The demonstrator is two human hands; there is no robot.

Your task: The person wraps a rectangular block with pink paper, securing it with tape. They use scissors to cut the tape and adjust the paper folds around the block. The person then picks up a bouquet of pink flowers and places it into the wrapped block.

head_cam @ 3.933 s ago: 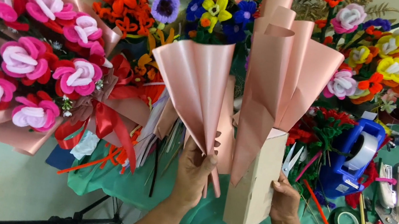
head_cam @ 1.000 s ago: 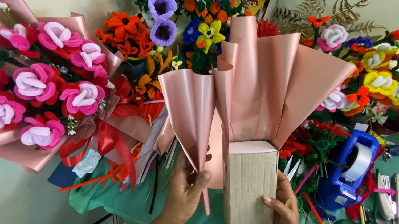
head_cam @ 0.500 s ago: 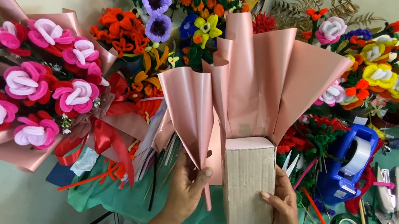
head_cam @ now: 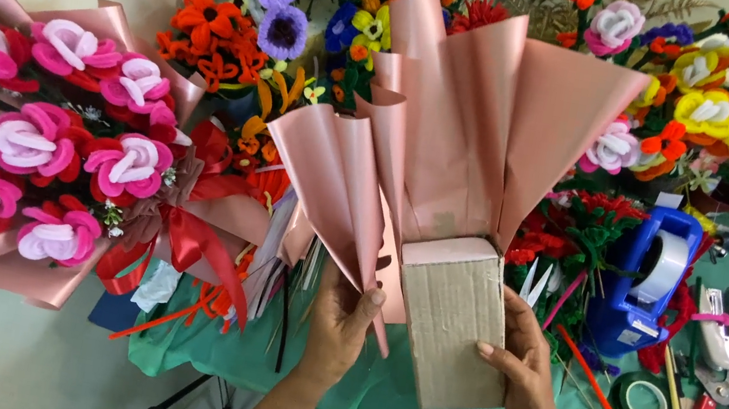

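While left hand (head_cam: pixel 340 319) pinches pink paper fan (head_cam: pixel 337 190), right hand (head_cam: pixel 526 360) grip clasps cardboard box (head_cam: pixel 453 323)

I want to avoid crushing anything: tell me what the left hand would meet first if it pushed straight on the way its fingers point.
Probably the pink paper cone that the left hand already pinches at its tip; beyond it lie the orange flowers, though depth is hard to judge.
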